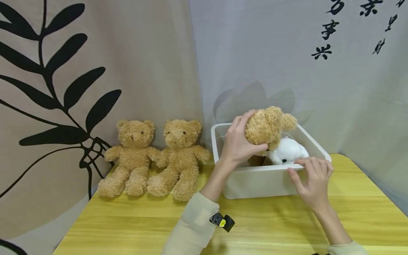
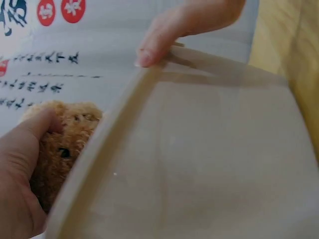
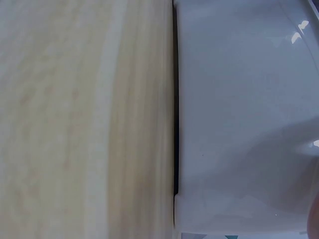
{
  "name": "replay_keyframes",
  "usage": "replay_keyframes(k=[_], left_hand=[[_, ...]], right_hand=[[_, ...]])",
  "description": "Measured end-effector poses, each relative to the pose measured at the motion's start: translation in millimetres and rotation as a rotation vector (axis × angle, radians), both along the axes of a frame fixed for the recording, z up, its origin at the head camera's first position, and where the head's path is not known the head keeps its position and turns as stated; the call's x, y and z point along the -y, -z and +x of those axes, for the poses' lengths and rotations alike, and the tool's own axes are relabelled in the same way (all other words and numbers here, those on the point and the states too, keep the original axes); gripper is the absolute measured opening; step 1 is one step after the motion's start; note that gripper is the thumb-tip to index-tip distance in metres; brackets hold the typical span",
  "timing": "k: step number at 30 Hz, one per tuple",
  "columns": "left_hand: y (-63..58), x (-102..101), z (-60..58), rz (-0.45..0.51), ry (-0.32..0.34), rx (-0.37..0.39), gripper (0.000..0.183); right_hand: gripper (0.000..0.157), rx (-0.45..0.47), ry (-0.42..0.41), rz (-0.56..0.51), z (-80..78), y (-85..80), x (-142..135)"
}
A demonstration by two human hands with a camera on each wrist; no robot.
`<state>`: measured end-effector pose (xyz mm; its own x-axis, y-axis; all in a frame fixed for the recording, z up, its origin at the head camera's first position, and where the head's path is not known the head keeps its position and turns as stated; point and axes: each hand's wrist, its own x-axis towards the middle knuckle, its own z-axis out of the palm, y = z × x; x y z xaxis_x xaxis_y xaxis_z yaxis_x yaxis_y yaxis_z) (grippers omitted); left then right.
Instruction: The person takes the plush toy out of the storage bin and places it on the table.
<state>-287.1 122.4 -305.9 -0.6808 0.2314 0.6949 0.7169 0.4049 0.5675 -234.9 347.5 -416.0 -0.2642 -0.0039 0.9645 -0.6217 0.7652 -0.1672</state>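
My left hand (image 1: 238, 141) grips a curly tan teddy bear (image 1: 264, 128) by the head, at the left part of a white plastic bin (image 1: 259, 184). The bear tilts, one arm sticking out to the right, and its lower body is hidden by the bin's front wall. In the left wrist view, my thumb presses beside the face of the bear (image 2: 65, 154). My right hand (image 1: 315, 179) holds the bin's front rim near the right corner, thumb on the outer wall and fingers over the edge. A white plush toy (image 1: 288, 151) with a dark eye lies inside the bin.
Two matching teddy bears (image 1: 135, 157) (image 1: 183, 159) sit side by side on the yellow wooden table (image 1: 143, 225), left of the bin. Behind them hangs a curtain (image 1: 153, 63) with a black leaf print. Something dark brown (image 1: 256, 161) shows inside the bin below the held bear.
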Motion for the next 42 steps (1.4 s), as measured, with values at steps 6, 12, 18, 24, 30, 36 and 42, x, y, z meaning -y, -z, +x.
replay_keyframes(k=[6,12,18,24,30,36,42], left_hand=[[-19.6,12.6,8.5,0.151,0.057,-0.172,0.099],[-38.0,23.9,17.8,0.267,0.085,-0.337,0.098],[-53.6,36.5,27.8,0.350,0.102,-0.467,0.092],[-67.7,54.7,37.4,0.441,0.125,-0.592,0.080],[-77.5,74.5,40.8,0.483,0.076,-0.706,0.067],[-86.3,95.1,49.5,0.508,-0.009,-0.765,0.065],[-93.9,117.6,61.8,0.586,-0.063,-0.756,0.067]], right_hand=[[0.067,-0.009,0.000,-0.007,0.3,-1.0,-0.2],[0.067,-0.003,0.000,-0.003,0.3,0.1,-1.0],[0.065,-0.015,-0.008,-0.005,-0.5,2.0,-3.1],[0.065,-0.025,-0.008,-0.006,-0.8,1.8,-2.6],[0.067,-0.016,0.006,-0.003,0.5,0.0,-1.8],[0.067,-0.009,0.004,-0.004,0.4,0.9,-3.4],[0.066,-0.004,-0.003,0.002,0.0,1.9,-4.3]])
